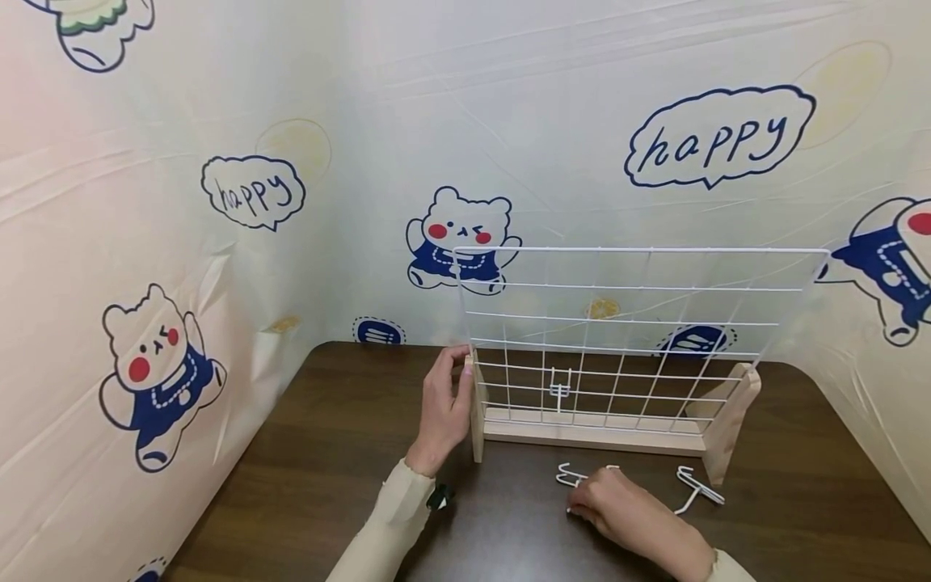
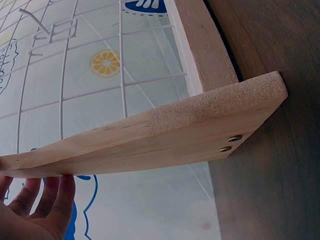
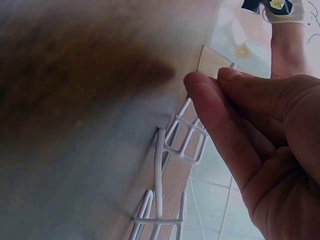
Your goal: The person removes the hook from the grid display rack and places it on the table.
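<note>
A white wire grid rack (image 1: 618,352) stands upright on a wooden base, with a wooden side panel at each end. My left hand (image 1: 445,404) holds the left side panel (image 2: 125,150) near its top; in the left wrist view the fingertips meet its edge. Low over the table before the rack, my right hand (image 1: 625,505) pinches a white wire hook (image 1: 569,477) between thumb and fingers, largely hiding it. A second loose hook (image 1: 700,489) lies to the right of that hand. Another hook (image 1: 559,390) hangs on the grid's lower left part.
The dark wooden table (image 1: 349,461) carries the rack and the loose hook. Behind and to the left hangs a pale printed cloth (image 1: 349,202) with bears and lettering. The right side panel (image 1: 730,424) stands just behind the loose hook.
</note>
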A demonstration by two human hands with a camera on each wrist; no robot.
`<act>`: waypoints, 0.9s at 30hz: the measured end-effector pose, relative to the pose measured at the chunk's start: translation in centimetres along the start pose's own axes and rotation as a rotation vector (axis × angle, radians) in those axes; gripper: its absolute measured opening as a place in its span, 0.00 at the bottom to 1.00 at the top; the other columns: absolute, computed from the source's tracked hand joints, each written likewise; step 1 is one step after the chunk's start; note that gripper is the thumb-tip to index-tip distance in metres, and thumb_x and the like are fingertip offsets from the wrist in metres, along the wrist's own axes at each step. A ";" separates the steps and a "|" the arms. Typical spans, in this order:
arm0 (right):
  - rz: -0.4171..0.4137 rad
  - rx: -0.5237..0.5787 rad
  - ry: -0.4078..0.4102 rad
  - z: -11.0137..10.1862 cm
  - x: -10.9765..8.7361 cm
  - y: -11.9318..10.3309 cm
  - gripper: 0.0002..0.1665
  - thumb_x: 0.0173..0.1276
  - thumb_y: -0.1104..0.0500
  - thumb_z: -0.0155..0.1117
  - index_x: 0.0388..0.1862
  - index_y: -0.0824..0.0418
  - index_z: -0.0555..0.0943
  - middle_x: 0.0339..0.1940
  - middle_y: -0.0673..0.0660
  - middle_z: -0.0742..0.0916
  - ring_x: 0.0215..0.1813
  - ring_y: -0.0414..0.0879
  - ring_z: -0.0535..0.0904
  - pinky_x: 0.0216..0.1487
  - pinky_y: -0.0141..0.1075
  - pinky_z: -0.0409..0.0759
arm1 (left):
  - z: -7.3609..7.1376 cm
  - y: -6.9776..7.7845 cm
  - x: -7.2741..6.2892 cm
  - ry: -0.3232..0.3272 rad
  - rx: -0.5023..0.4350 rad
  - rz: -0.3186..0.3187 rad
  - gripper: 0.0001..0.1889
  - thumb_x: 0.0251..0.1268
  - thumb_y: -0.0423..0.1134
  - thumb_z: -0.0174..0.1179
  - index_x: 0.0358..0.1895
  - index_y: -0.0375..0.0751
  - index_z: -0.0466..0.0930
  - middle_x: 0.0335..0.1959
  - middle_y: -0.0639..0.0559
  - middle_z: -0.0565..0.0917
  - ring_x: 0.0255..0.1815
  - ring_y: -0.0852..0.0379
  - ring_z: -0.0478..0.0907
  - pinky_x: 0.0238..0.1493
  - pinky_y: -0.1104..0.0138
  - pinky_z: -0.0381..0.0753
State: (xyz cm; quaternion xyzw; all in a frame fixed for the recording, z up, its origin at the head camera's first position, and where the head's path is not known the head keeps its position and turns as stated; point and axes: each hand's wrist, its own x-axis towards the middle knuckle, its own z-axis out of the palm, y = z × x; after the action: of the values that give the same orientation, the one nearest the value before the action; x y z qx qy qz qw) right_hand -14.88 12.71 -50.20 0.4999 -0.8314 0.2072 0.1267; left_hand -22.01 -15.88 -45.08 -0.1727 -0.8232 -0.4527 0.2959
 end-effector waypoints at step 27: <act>0.043 0.038 -0.075 0.0 -0.2 -0.1 0.16 0.65 0.64 0.73 0.21 0.47 0.82 0.17 0.36 0.81 0.24 0.18 0.63 0.25 0.15 0.63 | 0.1 -0.2 -0.1 0.011 -0.014 0.007 0.14 0.81 0.37 0.51 0.61 0.35 0.77 0.52 0.45 0.84 0.50 0.53 0.83 0.49 0.57 0.91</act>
State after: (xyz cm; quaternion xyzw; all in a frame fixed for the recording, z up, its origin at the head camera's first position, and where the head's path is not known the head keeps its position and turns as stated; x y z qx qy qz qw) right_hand -14.72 12.78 -50.27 0.4917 -0.8419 0.2068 0.0815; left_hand -22.08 -15.87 -45.27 -0.1752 -0.8179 -0.4582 0.3006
